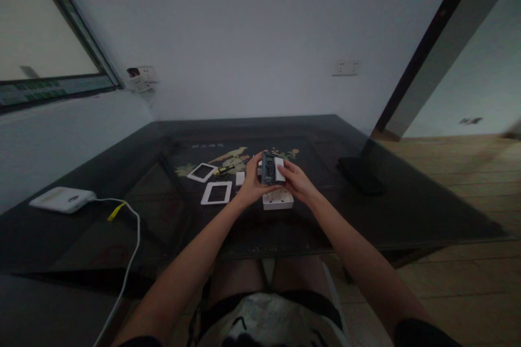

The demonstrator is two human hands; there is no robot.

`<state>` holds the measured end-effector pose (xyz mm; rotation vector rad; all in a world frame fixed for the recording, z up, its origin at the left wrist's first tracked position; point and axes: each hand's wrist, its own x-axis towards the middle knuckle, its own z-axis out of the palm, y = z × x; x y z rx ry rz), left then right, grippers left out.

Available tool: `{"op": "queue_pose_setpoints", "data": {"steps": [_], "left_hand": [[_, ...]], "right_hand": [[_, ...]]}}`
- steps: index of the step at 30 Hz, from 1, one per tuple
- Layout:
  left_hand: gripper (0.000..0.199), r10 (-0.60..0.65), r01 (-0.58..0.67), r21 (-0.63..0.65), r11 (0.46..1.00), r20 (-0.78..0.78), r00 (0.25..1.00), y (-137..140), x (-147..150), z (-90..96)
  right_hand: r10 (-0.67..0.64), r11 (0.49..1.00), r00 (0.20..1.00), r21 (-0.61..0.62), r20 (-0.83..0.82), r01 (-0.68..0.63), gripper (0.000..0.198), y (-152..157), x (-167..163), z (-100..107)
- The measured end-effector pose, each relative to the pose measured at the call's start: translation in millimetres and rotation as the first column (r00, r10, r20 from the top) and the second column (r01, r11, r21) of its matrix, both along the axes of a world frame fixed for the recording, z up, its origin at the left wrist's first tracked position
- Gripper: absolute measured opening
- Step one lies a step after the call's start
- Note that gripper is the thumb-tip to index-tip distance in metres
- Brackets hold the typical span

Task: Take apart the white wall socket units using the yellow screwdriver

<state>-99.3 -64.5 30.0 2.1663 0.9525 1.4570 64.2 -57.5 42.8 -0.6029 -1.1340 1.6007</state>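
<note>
Over the middle of the table, my left hand (251,178) is closed around the left side of a dark grey square part (268,169), which looks like the body of a wall switch. My right hand (299,178) is closed at its right side, thumb on a white rectangular piece (279,168) that lies against the dark part. Whether the two are fixed together I cannot tell. Just below the hands sits a white box-shaped part (278,201). To the left are two white square frames, one nearer (206,193) and one farther (191,175), and a yellow-and-black tool (224,170).
A small white piece (240,178) lies beside my left hand. On the dark table (325,217), a black case-like object (360,175) rests at the right. A white device (63,199) with a cable (139,230) lies at the left. Wall sockets (346,68) are behind.
</note>
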Motion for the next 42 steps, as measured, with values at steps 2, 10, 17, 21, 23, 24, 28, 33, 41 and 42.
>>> {"op": "queue_pose_setpoints", "data": {"steps": [2, 10, 17, 21, 23, 24, 28, 33, 41, 42], "left_hand": [[0.097, 0.016, -0.006, 0.073, 0.997, -0.135, 0.991, 3, -11, 7.5], [0.029, 0.398, -0.477, -0.128, 0.87, -0.39, 0.831, 33, -75, 14.8], [0.038, 0.474, -0.71, -0.037, 0.704, -0.72, 0.507, 25, -76, -4.9], [0.05, 0.363, -0.68, -0.078, 0.729, -0.799, 0.48, 23, -76, -7.5], [0.048, 0.352, -0.669, -0.087, 0.738, -0.796, 0.492, 25, -77, -9.0], [0.047, 0.36, -0.666, -0.089, 0.741, -0.785, 0.505, 26, -77, -9.8], [0.048, 0.39, -0.616, -0.17, 0.769, -0.638, 0.664, 29, -74, -12.2], [0.039, 0.34, -0.499, -0.263, 0.825, -0.473, 0.812, 32, -72, -7.0], [0.045, 0.096, -0.034, -0.384, 0.923, 0.144, 0.985, 18, -57, 23.8], [0.045, 0.026, 0.062, -0.383, 0.922, 0.219, 0.975, 14, -52, 26.1]], "right_hand": [[-0.032, 0.999, 0.999, -0.004, 0.0, 0.032, 0.041, 1, 2, 2], [-0.234, 0.972, 0.972, 0.026, -0.025, 0.234, 0.043, 16, 13, -3], [-0.28, 0.959, 0.956, 0.063, 0.084, 0.276, 0.047, 18, 12, -9], [-0.284, 0.958, 0.953, 0.069, 0.103, 0.278, 0.047, 20, 12, -11], [-0.284, 0.958, 0.952, 0.072, 0.111, 0.277, 0.045, 19, 11, -12], [-0.287, 0.957, 0.951, 0.075, 0.115, 0.28, 0.044, 19, 10, -13], [-0.301, 0.953, 0.944, 0.088, 0.137, 0.291, 0.042, 19, 8, -14], [-0.319, 0.947, 0.933, 0.099, 0.165, 0.306, 0.041, 19, 8, -15], [-0.45, 0.878, 0.858, 0.296, 0.247, 0.375, 0.033, 19, 7, -18], [-0.467, 0.867, 0.848, 0.318, 0.25, 0.383, 0.034, 18, 7, -19]]}}
